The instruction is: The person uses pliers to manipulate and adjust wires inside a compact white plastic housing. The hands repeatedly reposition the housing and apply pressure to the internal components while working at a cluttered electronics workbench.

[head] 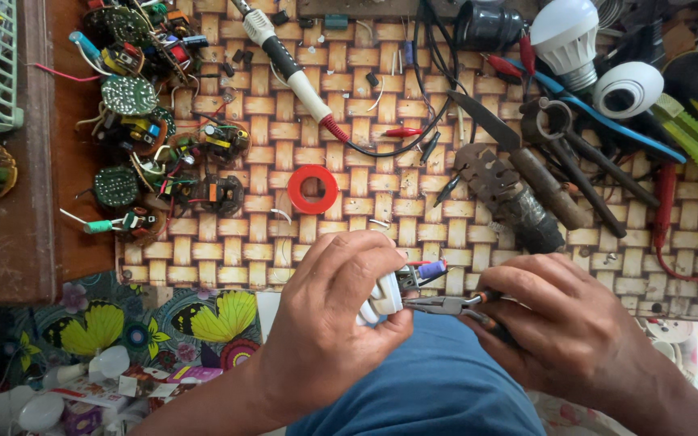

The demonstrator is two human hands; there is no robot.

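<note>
The left hand point(329, 311) is curling its fingers shut around a white lamp base point(384, 299) at six o'clock, small circuit parts jutting toward three. The right hand point(555, 319) is closing on needle-nose pliers point(446, 304), their tips meeting those parts. The step looks like pulling or bending a lead; the next move probably needs a steady, small tug. A red tape ring point(313, 189) is lying at twelve.
</note>
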